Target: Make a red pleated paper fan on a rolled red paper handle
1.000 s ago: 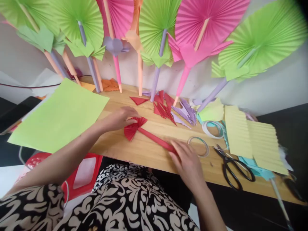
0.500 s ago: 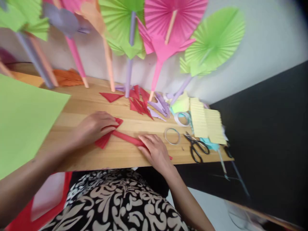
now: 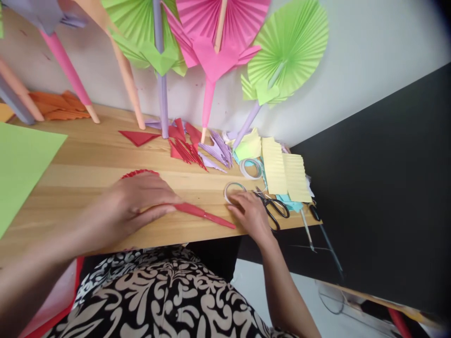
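Note:
My left hand (image 3: pixel 144 202) is closed on a red rolled paper stick (image 3: pixel 207 216), whose narrow end points right along the wood. A red pleated paper piece (image 3: pixel 140 172) shows behind this hand; the rest of it is covered. My right hand (image 3: pixel 252 216) is apart from the stick, with fingers and thumb parted at the near rim of a thin roll of tape (image 3: pixel 232 187) lying flat. Black-handled scissors (image 3: pixel 273 209) lie just right of that hand, partly behind it. A second, thicker tape roll (image 3: pixel 251 169) rests farther back.
Green and pink paper fans (image 3: pixel 218 56) on rolled sticks lean against the wall. Red paper scraps (image 3: pixel 186 150) and a red triangle (image 3: pixel 139 137) lie along the back. Pleated yellow papers (image 3: pixel 283 171) are at the right, a green sheet (image 3: pixel 28 164) at the left.
My right hand has let go of the red stick and moved right to the thin tape roll. My left hand still holds the red paper. The view has shifted right.

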`<action>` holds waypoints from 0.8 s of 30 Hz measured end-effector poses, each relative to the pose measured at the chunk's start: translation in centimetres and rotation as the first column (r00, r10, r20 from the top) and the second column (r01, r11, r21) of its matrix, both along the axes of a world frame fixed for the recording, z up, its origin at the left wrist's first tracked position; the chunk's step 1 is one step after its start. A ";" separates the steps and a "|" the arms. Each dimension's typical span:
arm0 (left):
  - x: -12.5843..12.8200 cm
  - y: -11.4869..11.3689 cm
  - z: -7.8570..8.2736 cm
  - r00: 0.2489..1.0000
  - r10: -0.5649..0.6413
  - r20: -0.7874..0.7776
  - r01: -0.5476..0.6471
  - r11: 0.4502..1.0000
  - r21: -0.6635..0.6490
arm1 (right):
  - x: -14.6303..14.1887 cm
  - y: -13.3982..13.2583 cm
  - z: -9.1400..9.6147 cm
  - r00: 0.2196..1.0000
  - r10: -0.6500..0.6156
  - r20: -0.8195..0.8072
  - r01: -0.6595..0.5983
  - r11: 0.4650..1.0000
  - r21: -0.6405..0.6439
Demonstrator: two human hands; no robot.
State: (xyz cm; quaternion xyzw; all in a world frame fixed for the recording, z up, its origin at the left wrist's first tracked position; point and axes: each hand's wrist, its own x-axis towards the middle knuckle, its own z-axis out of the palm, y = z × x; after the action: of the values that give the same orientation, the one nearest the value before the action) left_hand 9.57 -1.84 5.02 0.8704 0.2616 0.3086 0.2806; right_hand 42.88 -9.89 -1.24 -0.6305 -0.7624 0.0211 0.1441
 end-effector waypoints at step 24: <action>7.0 -2.3 -3.4 0.963 0.265 -0.039 -0.267 0.935 -0.233 | -8.2 0.6 2.9 0.965 0.215 -0.151 -0.178 0.958 0.225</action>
State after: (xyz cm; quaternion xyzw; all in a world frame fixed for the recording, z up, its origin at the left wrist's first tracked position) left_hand 16.60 -4.14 1.59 0.7886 0.4127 0.3071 0.3369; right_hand 34.72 -9.30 1.61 -0.5283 -0.8040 0.0096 0.2729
